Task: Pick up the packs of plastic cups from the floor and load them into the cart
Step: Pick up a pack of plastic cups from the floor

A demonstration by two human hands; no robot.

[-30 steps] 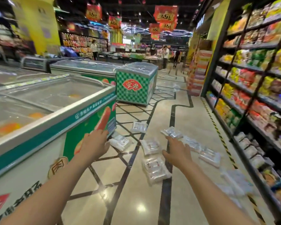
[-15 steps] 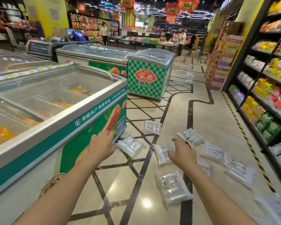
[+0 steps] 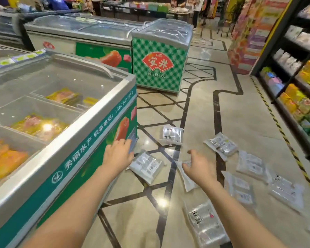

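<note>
Both hands reach out: the right hand [image 3: 200, 168], fingers spread wide and holding nothing, hovers over a crinkly clear pack of plastic cups [image 3: 186, 178] on the glossy tiled floor [image 3: 240, 113]; half a second ago it was higher. Loosely open, the left hand [image 3: 117, 154] hangs near another flat pack [image 3: 147, 166], beside the glass-topped freezer [image 3: 61, 140].

Clear plastic-wrapped cup packs [image 3: 220, 145] lie scattered on the polished tiled floor [image 3: 249, 119]. Glass-topped chest freezer [image 3: 64, 111] left of them; stocked shelving [image 3: 297, 83] right.
</note>
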